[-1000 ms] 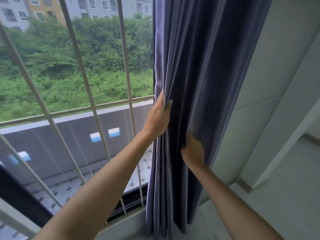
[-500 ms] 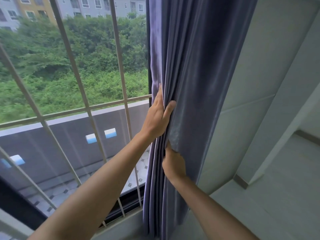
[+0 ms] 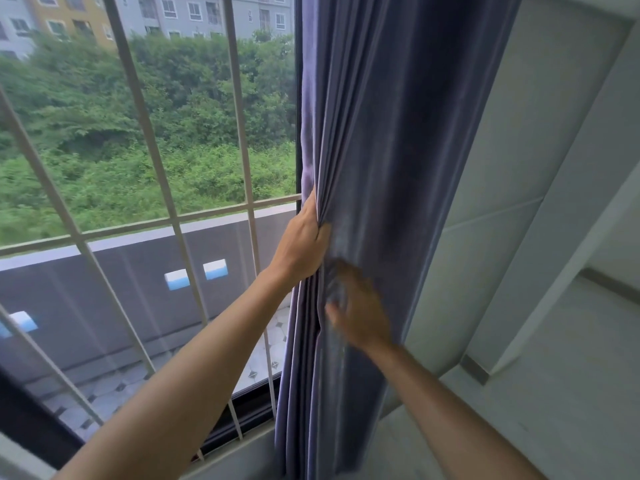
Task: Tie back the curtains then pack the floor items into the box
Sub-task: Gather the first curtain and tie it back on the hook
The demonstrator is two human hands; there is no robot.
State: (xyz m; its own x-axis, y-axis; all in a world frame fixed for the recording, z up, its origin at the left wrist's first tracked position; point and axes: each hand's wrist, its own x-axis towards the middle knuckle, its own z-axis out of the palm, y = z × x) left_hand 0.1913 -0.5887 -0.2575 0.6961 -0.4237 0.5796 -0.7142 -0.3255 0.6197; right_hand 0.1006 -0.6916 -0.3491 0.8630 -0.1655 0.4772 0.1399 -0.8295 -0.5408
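Curtain (image 3: 381,150) purple, bunched (deep folds)

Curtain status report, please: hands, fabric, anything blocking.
Left hand clamped on bunched curtain edge. Right hand blurred against folds, grip unclear. No tie-back visible. Nothing blocking.

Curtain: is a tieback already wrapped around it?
No: the purple curtain hangs loose with no band around it, its gathered folds bunched only by the left hand, the blurred right hand just below.
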